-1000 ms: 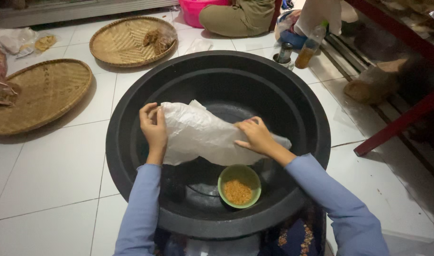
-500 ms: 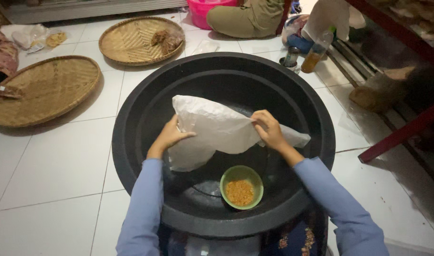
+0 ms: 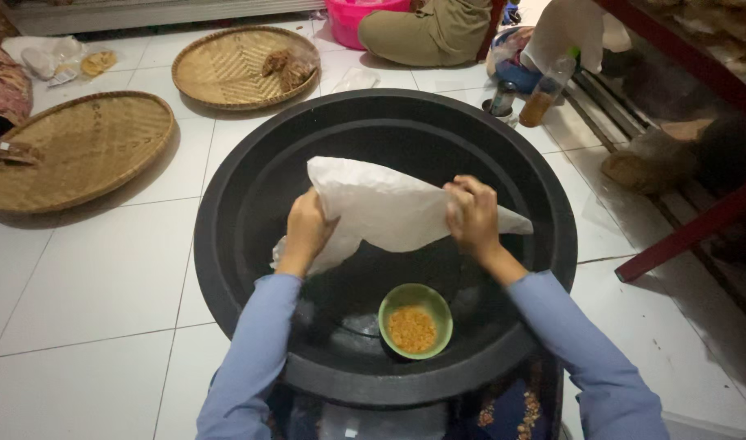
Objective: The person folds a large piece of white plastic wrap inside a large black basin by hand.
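Note:
A big black round tub (image 3: pixel 226 244) stands on the white tiled floor in front of me. Above its middle I hold a white plastic bag (image 3: pixel 385 205) with both hands. My left hand (image 3: pixel 306 230) grips the bag's lower left side, and my right hand (image 3: pixel 471 213) pinches its upper right edge. The bag hangs slanted, its right tip trailing past my right hand. Inside the tub, near its front wall, sits a small green bowl (image 3: pixel 415 319) with orange-yellow grains in it. Both my arms wear light blue sleeves.
Two woven round trays lie on the floor, one at the left (image 3: pixel 72 151) and one further back (image 3: pixel 243 65) with brown bits on it. A seated person's knee (image 3: pixel 430 33), a pink basin (image 3: pixel 353 12), a bottle (image 3: pixel 544 94) and red shelf legs (image 3: pixel 691 232) stand at the right.
Both hands have lifted the white bag higher above the tub. My left hand shifted from the bag's left end to its lower side. The green bowl has stayed in place.

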